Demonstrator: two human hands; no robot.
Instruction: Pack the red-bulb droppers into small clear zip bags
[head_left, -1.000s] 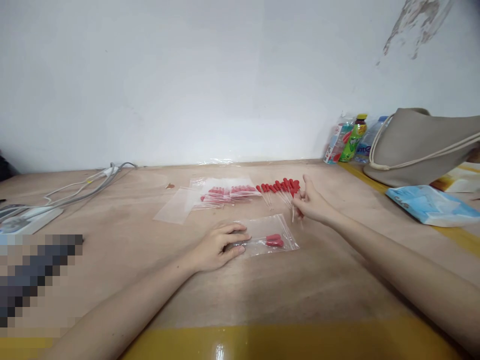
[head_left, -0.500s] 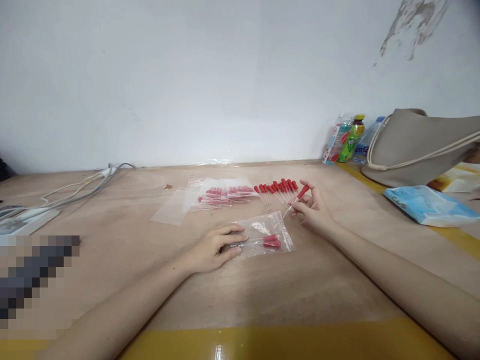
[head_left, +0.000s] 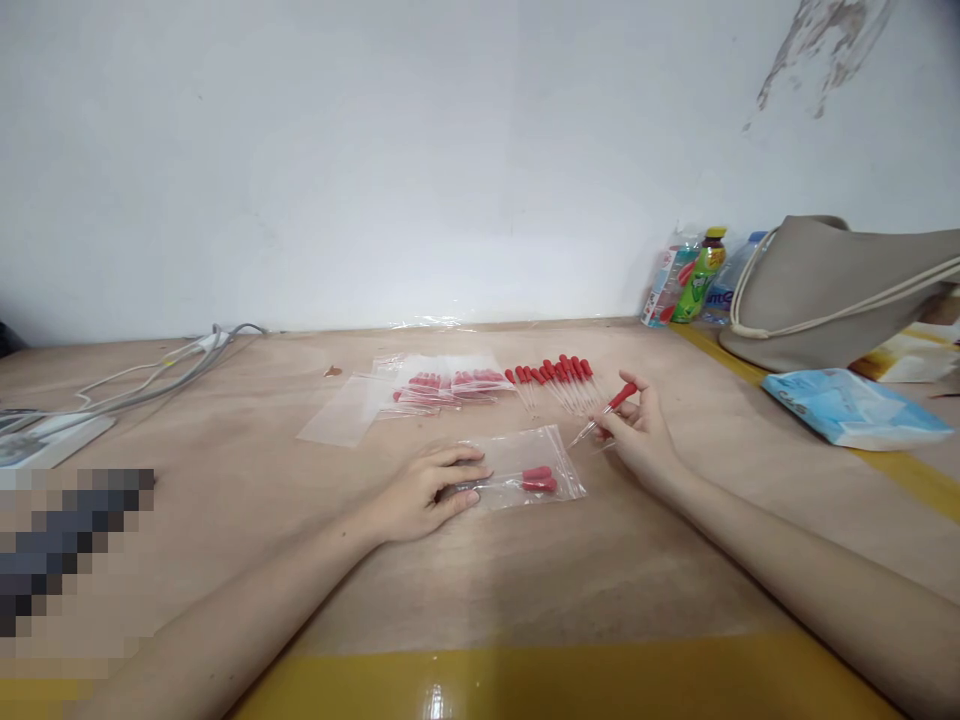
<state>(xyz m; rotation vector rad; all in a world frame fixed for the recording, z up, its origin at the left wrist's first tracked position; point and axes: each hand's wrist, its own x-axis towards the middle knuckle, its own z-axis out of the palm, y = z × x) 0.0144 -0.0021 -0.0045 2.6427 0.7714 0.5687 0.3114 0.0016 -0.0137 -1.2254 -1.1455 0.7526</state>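
My left hand (head_left: 427, 490) lies flat on the left end of a clear zip bag (head_left: 525, 462) that holds two red-bulbed droppers (head_left: 538, 479). My right hand (head_left: 637, 428) holds one dropper (head_left: 609, 409) by its red bulb, glass tip pointing down-left toward the bag's right corner. Behind it a row of several loose red-bulbed droppers (head_left: 559, 378) lies on the wooden table (head_left: 525, 580). Filled bags of droppers (head_left: 450, 385) and an empty clear bag (head_left: 341, 420) lie further left.
Drink bottles (head_left: 694, 275) stand by the wall at the back right, next to a beige bag (head_left: 840, 290). A blue packet (head_left: 851, 408) lies to the right. Grey cables (head_left: 150, 375) and a flat white device (head_left: 45, 440) are at the left. A blurred patch covers the lower left.
My right hand picked one dropper out of the loose row and drew it down toward the bag. My left hand stayed on the bag.
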